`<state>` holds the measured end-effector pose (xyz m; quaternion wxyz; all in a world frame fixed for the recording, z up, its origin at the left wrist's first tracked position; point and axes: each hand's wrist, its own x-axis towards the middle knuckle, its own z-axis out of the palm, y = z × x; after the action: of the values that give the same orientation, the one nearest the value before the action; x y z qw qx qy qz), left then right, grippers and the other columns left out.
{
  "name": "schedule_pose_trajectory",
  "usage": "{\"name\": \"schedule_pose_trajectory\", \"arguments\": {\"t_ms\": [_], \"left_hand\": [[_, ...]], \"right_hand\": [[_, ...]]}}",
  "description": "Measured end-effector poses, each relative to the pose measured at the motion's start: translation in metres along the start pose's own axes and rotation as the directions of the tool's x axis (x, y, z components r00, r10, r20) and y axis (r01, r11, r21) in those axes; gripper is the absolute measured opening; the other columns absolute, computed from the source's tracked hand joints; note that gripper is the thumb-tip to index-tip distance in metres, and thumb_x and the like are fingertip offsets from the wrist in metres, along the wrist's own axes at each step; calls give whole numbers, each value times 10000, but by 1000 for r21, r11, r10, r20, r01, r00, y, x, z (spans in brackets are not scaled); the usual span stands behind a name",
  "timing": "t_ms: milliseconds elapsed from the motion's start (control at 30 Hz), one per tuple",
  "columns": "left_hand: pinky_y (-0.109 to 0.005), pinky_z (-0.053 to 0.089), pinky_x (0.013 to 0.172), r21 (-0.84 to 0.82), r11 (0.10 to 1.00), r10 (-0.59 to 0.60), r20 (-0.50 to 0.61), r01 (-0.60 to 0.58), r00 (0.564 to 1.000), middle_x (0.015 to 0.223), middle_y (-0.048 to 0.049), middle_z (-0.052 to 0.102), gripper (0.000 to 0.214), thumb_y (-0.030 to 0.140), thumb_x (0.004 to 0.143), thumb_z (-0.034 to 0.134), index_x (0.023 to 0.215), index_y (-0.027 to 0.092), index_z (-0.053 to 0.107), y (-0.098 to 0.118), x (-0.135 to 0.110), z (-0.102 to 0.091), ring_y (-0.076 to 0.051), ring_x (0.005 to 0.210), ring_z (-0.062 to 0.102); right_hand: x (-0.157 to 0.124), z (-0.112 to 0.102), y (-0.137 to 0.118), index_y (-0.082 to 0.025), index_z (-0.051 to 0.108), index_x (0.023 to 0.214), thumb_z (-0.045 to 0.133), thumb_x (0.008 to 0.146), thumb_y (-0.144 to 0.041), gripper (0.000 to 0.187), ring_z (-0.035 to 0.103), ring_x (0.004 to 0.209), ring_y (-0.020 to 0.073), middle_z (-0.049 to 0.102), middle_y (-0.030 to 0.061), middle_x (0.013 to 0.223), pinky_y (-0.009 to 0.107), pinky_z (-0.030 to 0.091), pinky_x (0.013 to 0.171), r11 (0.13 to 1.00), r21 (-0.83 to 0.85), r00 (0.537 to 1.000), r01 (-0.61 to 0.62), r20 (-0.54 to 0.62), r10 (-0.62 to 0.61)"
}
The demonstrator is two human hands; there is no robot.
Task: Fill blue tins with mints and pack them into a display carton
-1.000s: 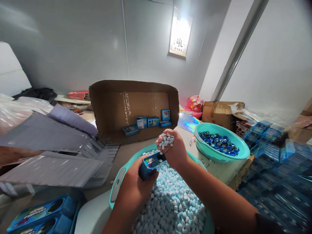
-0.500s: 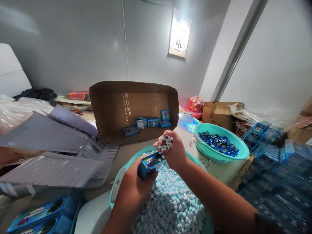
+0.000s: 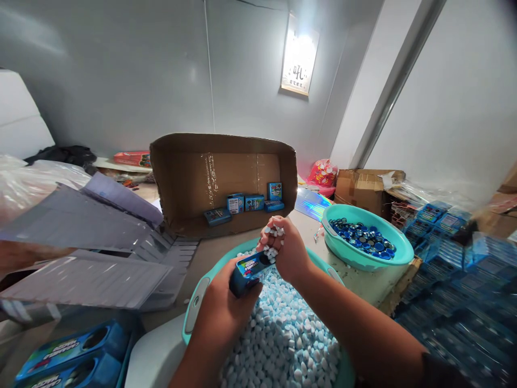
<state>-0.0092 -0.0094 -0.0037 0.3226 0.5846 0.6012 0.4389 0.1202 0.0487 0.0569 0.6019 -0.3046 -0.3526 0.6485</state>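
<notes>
My left hand (image 3: 230, 293) is closed around a small blue tin (image 3: 249, 268), held on its side above a turquoise basin (image 3: 193, 310). The tin's round dark opening faces right, toward my right hand (image 3: 288, 250). That hand is cupped, with a small heap of white mints (image 3: 276, 230) in its palm, and some of them lie at the tin's opening. Below both hands, a deep mass of pale blue and white mints (image 3: 291, 328) fills the basin.
A cardboard box (image 3: 181, 183) lies on its side behind, with several blue tins inside. Right stands a second turquoise basin (image 3: 363, 261) of round blue lids. Larger blue tins (image 3: 72, 350) sit front left, beside clear plastic trays (image 3: 81, 275). Wrapped tins (image 3: 448, 269) are stacked far right.
Mints have slid from my right palm toward the tin's opening, so fewer lie in the palm. Both hands stay in nearly the same place.
</notes>
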Motion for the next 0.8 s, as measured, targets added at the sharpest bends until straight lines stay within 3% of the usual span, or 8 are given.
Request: {"name": "schedule_pose_trajectory", "arguments": {"t_ms": [500, 800], "left_hand": [[-364, 497, 901, -57, 998, -4, 43, 7, 999, 1070, 4, 731, 494, 387, 709, 677, 1190, 285, 630, -2, 0, -2, -249, 979, 678], [-358, 523, 873, -101, 995, -9, -12, 8, 1000, 1060, -22, 740, 514, 413, 688, 716, 1169, 250, 640, 1, -3, -2, -258, 968, 693]], "right_hand": [[-2, 0, 4, -195, 515, 624, 624, 707, -385, 233, 599, 462, 142, 617, -18, 563, 256, 485, 515, 994, -78, 994, 74, 89, -67], [-4, 2, 5, -186, 547, 619, 605, 658, -266, 106, 648, 592, 147, 654, -4, 636, 258, 525, 620, 997, -30, 992, 69, 105, -66]]}}
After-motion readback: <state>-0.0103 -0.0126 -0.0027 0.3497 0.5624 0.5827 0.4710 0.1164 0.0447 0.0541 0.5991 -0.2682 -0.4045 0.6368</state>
